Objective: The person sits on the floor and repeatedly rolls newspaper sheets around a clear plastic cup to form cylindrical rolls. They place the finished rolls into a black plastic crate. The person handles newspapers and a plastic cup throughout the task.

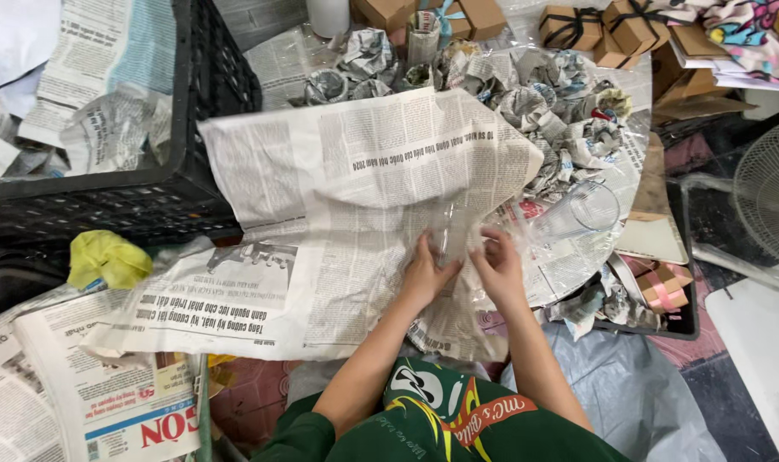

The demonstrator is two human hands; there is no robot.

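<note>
A cluttered floor is showing here, spread with newspaper sheets. One large sheet (346, 197) is lying open in the middle, and two hands are working at its near right edge. The left hand (425, 275) is curling its fingers around a clear glass (447, 233) standing on the paper; the right hand (496, 265) is pressing against the glass's right side, fingers bent. Whether either is gripping tight I cannot tell, as both are blurring. A second clear glass (577, 211) is lying on its side just right of the hands. At the far side, a heap of paper-wrapped bundles (526, 103) is sitting, too many to count surely. Beyond it, three brown boxes (607, 30) with dark ribbon are showing far right. One black crate (197, 128) is standing at the left, holding newspaper. One yellow cloth (107, 259) is lying near left.
</note>
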